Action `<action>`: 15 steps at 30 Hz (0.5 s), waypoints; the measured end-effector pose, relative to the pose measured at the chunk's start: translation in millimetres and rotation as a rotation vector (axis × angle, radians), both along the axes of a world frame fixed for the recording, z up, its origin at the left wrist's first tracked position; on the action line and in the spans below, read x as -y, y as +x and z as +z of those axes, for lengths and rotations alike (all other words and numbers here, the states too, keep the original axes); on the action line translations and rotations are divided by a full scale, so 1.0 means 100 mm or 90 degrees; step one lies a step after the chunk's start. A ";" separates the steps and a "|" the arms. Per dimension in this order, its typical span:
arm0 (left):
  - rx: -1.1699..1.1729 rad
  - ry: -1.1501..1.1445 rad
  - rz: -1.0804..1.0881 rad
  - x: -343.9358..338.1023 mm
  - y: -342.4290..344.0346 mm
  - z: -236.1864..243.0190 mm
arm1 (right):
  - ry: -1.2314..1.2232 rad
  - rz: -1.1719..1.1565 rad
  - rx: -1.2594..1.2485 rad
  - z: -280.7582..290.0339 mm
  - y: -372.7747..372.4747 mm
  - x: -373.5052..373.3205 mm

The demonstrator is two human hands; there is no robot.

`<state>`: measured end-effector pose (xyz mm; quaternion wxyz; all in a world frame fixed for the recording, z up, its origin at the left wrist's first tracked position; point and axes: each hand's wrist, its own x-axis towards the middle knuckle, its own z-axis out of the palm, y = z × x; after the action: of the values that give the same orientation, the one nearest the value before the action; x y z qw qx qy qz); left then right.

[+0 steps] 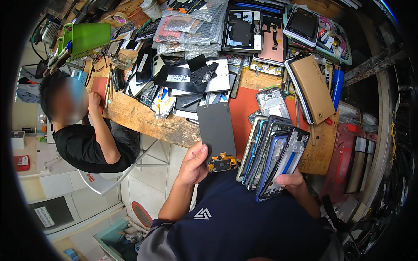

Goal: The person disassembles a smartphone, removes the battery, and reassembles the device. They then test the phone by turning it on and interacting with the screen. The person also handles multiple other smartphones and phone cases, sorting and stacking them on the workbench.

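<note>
My left hand (193, 164) grips a phone screen panel (216, 130) by its lower left edge. The panel's dark back faces up, and an orange flex cable with a small black board shows at its lower end. In my right hand (291, 180) is a fanned stack of phone frames (274, 152), several of them with blue or silver rims. My thumb lies over the nearest frame, while the other fingers are hidden beneath the stack. Just beyond the stack, a bare grey phone frame (272, 103) lies on the red work mat (244, 100).
A wooden bench (167, 130) carries piled tablets, phone parts and bubble-wrapped packs (189, 30). A brown box (310, 89) stands at the right beside a blue object (337, 87). At the left, a person in black (87, 139) sits near a green basket (90, 39).
</note>
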<state>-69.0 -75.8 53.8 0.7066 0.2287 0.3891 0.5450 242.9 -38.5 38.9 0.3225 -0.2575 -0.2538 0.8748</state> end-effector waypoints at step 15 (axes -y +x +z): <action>-0.130 0.078 -0.103 -0.25 0.31 0.05 | -0.034 -0.062 -0.142 -0.01 0.01 -0.22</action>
<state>-37.9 -50.3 58.6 0.6897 0.3566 0.4051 0.4828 243.5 -16.2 38.3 0.3842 -0.1788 -0.1804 0.8876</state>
